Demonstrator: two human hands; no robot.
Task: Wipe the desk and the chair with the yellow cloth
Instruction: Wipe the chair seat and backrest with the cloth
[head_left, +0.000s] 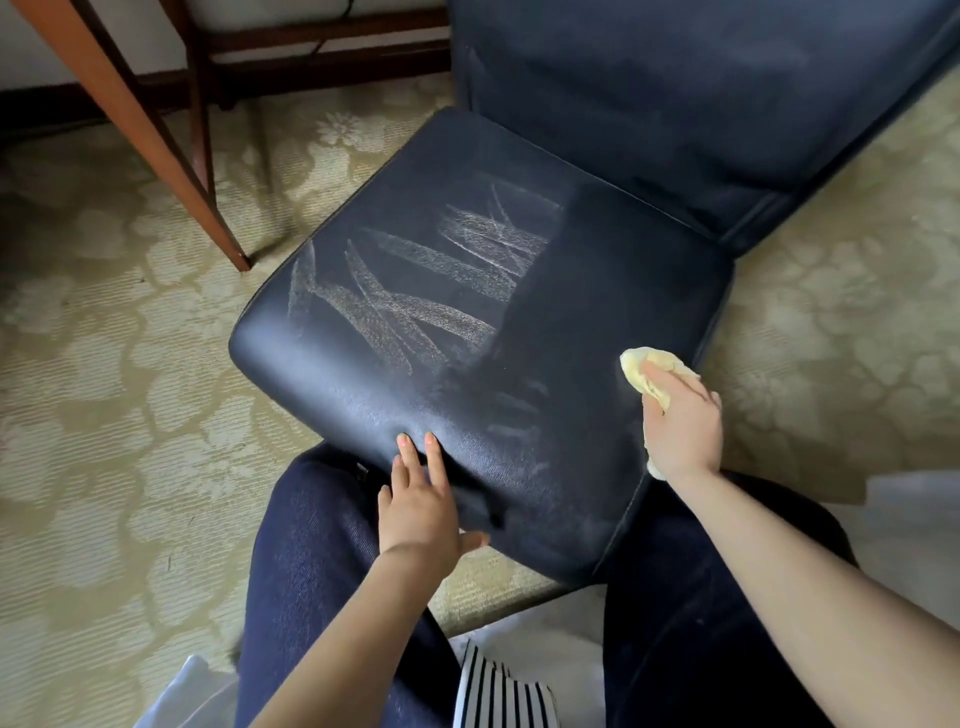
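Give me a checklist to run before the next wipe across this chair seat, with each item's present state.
1. Yellow cloth under the right hand: ok.
2. Cloth on the chair seat: ok, at its right edge.
3. Left hand clear of the marked area: ok, it rests on the front edge.
4. Pale marks removed: not ok, they cover the seat's left and middle.
5. Backrest clean: cannot tell.
6. Desk wiped: cannot tell, only legs show.
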